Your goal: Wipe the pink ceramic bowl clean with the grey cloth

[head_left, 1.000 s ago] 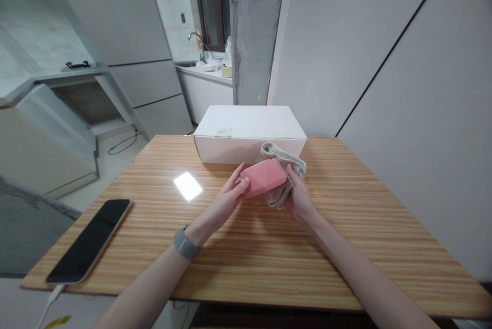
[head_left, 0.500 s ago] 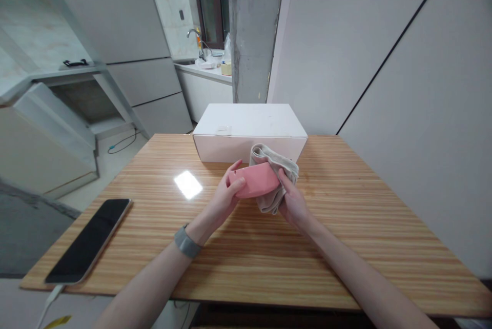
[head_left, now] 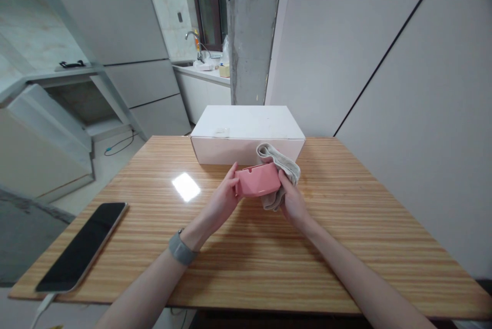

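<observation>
Above the middle of the wooden table (head_left: 269, 267) I hold a small pink dish (head_left: 258, 182) with notches in its rim. My left hand (head_left: 223, 204) grips its left end, fingers closed round it. My right hand (head_left: 292, 200) is closed on a grey-beige cloth (head_left: 282, 167), which lies against the dish's right side and hangs below it. The dish sits level, its side facing me. A grey band is on my left wrist.
A shut white box (head_left: 246, 134) stands at the table's far edge, just behind the dish. A black phone (head_left: 82, 247) on a cable lies at the near left corner. A wall runs along the right; a kitchen counter and sink are beyond.
The pink dish has been turned in my hands from tilted to level, its notched rim now up. The cloth has stayed against its right side.
</observation>
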The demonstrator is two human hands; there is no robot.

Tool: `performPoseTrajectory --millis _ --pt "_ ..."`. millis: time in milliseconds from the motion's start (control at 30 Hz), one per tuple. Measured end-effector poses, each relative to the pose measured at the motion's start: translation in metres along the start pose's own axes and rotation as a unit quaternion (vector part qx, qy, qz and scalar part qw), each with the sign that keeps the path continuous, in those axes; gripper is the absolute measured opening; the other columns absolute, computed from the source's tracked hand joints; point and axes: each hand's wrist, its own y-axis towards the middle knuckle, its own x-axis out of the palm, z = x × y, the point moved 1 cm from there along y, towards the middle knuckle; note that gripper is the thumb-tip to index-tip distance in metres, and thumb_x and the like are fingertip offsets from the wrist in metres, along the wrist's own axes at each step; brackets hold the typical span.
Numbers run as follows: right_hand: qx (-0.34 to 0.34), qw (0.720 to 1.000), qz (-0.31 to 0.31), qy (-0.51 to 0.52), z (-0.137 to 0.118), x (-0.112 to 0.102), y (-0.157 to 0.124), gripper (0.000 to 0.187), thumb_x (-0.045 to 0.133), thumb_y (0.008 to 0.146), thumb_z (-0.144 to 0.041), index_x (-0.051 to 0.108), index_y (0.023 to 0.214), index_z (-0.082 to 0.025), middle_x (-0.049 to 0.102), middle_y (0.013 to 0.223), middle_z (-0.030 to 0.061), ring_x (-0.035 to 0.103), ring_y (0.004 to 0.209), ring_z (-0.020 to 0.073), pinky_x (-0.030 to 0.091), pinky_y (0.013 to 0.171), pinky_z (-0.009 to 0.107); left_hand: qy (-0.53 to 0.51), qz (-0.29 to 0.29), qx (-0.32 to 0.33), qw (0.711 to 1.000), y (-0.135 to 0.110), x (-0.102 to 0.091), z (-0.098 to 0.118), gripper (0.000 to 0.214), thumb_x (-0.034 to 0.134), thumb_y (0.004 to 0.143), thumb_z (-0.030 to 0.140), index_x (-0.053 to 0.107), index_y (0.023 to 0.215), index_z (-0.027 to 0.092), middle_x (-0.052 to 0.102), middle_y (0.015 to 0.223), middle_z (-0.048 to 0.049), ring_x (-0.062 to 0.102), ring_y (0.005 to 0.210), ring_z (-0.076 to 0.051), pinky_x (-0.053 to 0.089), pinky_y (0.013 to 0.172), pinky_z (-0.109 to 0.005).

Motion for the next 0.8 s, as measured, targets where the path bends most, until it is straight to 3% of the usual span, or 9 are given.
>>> performPoseTrajectory --millis 167,300,500,800 --pt "-0.017 1.000 0.024 -0.005 -0.004 0.003 0.004 0.039 0.070 0.075 -0.052 0.070 0.104 -0.027 0.072 0.113 -0.0025 0.055 0.121 0.0237 0.036 0.109 0.038 0.065 -0.073 0.036 0.994 0.001 -0.008 -0.007 0.060 0.074 0.075 0.026 0.054 0.131 0.016 0.058 0.132 -0.0119 0.048 0.126 -0.026 0.033 0.107 -0.036" --pt "0.015 1.000 -0.003 0.003 -0.002 0.006 -0.001 0.041 0.067 0.076 -0.056 0.070 0.105 -0.027 0.072 0.114 -0.0019 0.055 0.123 0.0244 0.037 0.109 0.040 0.079 -0.058 0.039 0.994 0.001 -0.010 -0.009 0.070 0.082 0.066 0.032 0.055 0.129 0.016 0.059 0.130 -0.0127 0.046 0.127 -0.031 0.033 0.107 -0.041" --pt "0.016 1.000 -0.019 -0.012 0.005 0.005 -0.003 0.047 0.065 0.078 -0.057 0.066 0.113 -0.026 0.069 0.119 -0.0008 0.053 0.126 0.0225 0.037 0.110 0.039 0.032 -0.072 0.027 0.997 -0.001 -0.002 -0.004 0.064 0.081 0.065 0.036 0.059 0.122 0.016 0.062 0.124 -0.0119 0.052 0.121 -0.028 0.038 0.103 -0.038" --pt "-0.036 0.996 -0.011 -0.084 0.000 0.008 -0.014 0.049 0.070 0.074 -0.055 0.067 0.114 -0.027 0.066 0.126 -0.0005 0.047 0.130 0.0253 0.025 0.116 0.042 0.088 0.026 0.096 0.991 0.001 -0.006 -0.003 0.079 0.082 0.062 0.029 0.048 0.131 0.016 0.064 0.113 -0.0103 0.059 0.102 -0.022 0.044 0.089 -0.032"
